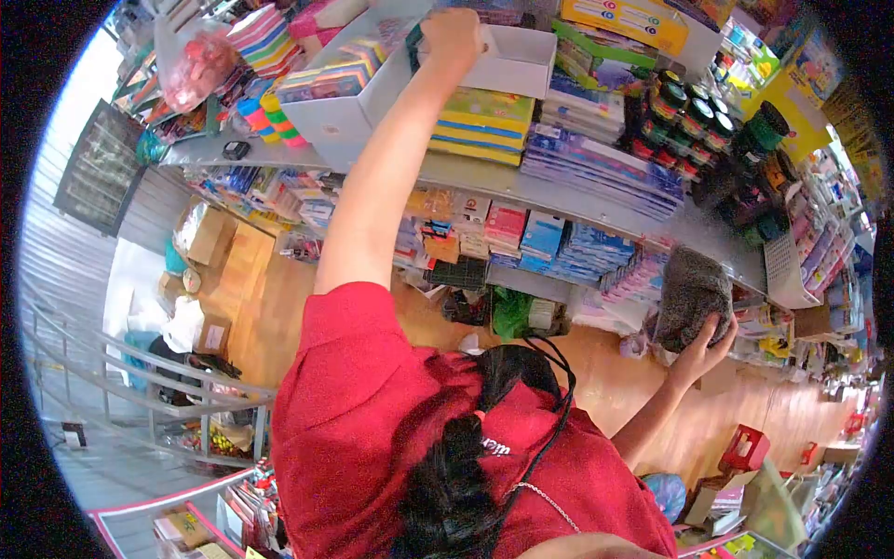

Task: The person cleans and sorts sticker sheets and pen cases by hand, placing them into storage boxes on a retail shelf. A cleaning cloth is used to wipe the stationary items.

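Note:
My left hand [453,42] is stretched out over the top shelf, its fingers curled closed at the edge of a white box [512,65]. A dark strip [413,47] shows beside this hand. Whether the fingers grip it is hidden. Low on the right, my right hand [705,351] holds a dark grey, fuzzy-looking bundle [694,296] by its lower edge, in front of the shelf. Left of my raised forearm stands another white box [340,126] with colourful flat packs [335,74] in it. Yellow-and-blue packs [480,126] lie under the box at my left hand.
Stacked blue booklets [601,172] and jars with dark and white lids [684,116] line the shelf [521,191]. Boxes and packs fill the level below. A white basket [792,265] stands at the right, a metal railing [149,391] at the left. Cartons [207,233] stand on the wooden floor [247,289].

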Motion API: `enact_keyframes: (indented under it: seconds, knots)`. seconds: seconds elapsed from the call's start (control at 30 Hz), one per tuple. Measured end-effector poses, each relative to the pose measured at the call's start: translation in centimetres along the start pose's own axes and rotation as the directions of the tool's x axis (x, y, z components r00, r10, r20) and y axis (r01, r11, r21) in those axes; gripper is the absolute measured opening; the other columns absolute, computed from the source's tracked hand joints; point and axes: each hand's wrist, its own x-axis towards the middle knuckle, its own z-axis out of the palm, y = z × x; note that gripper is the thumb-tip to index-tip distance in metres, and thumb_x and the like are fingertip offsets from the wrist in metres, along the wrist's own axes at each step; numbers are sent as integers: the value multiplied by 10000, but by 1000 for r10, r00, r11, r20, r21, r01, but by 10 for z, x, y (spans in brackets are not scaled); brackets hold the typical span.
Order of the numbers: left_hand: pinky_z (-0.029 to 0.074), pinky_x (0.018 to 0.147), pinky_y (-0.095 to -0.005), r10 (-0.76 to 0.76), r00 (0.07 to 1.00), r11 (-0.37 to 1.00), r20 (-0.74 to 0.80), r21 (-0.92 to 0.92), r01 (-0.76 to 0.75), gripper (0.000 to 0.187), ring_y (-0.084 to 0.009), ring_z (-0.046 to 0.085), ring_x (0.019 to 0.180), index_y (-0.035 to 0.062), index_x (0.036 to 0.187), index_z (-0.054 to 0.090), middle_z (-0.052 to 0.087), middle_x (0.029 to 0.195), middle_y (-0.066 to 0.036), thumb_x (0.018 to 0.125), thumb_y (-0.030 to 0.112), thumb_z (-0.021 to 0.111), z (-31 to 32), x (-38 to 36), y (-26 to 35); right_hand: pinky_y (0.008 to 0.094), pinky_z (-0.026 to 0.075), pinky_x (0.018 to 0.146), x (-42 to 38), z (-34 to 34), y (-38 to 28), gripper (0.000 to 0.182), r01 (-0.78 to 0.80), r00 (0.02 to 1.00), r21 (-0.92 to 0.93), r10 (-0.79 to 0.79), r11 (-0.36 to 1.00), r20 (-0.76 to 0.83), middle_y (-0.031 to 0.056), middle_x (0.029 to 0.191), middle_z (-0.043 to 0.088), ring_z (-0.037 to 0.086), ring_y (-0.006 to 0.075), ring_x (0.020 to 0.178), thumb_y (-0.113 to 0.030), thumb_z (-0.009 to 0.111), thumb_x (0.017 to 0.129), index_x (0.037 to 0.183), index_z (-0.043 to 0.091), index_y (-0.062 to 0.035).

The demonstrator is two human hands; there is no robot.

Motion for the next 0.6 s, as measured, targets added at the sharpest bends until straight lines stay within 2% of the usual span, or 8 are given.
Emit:
enact_keyframes:
  seconds: [0.13, 0.27, 0.33, 0.4, 0.43, 0.5, 0.53, 0.6]
  knots:
    - [488, 689, -430, -106, 978, 992, 180, 90, 91, 450, -294, 603, 867, 64, 952, 590, 613, 935, -132, 701, 436, 633, -28, 8, -3, 315, 354, 858, 1, 0, 3, 339, -54, 998, -3, 54, 999, 10, 106, 1059, 508, 462, 203, 939, -241, 532, 852, 1072, 492, 13]
    - [427, 822, -410, -186, 918, 836, 350, -435, 335, 466, -324, 525, 995, 47, 1127, 490, 517, 1113, -191, 763, 320, 590, -77, 9, -23, 318, 360, 850, 7, 4, -1, 315, -61, 995, 25, 63, 998, -82, 104, 1060, 507, 455, 199, 949, -213, 533, 849, 1066, 487, 9]
    - [387, 911, -371, -131, 899, 526, 418, -739, 421, 532, -299, 488, 1083, 56, 1186, 456, 483, 1196, -197, 755, 324, 616, -91, -4, -36, 343, 359, 893, 7, 7, -2, 410, -116, 986, 100, 127, 988, -108, 135, 1154, 460, 446, 223, 1027, -245, 536, 845, 1168, 447, -9]
    - [434, 824, -373, -137, 971, 89, 197, -974, 210, 349, -262, 527, 992, 55, 1089, 479, 532, 1056, -132, 785, 220, 528, -85, -39, -28, 364, 352, 917, 1, 13, 16, 421, 209, 968, -185, -230, 960, -99, 147, 1212, 422, 420, 246, 1090, -238, 522, 848, 1196, 430, -19]
    - [458, 781, -374, -177, 980, -139, 89, -988, 65, 266, -243, 547, 946, 55, 1041, 490, 556, 986, -99, 801, 168, 484, -84, -57, -22, 375, 348, 930, -4, 16, 22, 428, 358, 917, -320, -394, 877, -57, 153, 1241, 403, 407, 257, 1121, -234, 516, 849, 1210, 421, -24]
    - [386, 928, -394, -54, 953, -587, 297, -782, 210, 447, -240, 469, 1110, 3, 1217, 342, 459, 1198, -110, 827, 185, 460, -98, -96, -6, 422, 313, 967, -4, 30, 3, 419, 298, 949, -124, -307, 947, -65, 182, 1304, 345, 346, 320, 1194, -188, 505, 838, 1227, 408, -65]
    - [380, 938, -397, -57, 956, -673, 289, -718, 177, 452, -251, 464, 1117, -12, 1219, 340, 454, 1209, -122, 826, 179, 454, -101, -113, 5, 426, 306, 970, -10, 47, -19, 413, 127, 989, 104, -117, 986, -93, 187, 1305, 346, 345, 331, 1195, -174, 506, 833, 1221, 411, -71]
    - [370, 952, -412, -26, 961, -780, 276, -607, 153, 477, -271, 452, 1132, -13, 1247, 315, 437, 1233, -141, 824, 171, 437, -112, -144, 27, 428, 303, 966, -15, 57, -15, 436, 426, 903, -106, -429, 899, -9, 185, 1299, 358, 367, 314, 1179, -176, 521, 815, 1219, 408, -55]
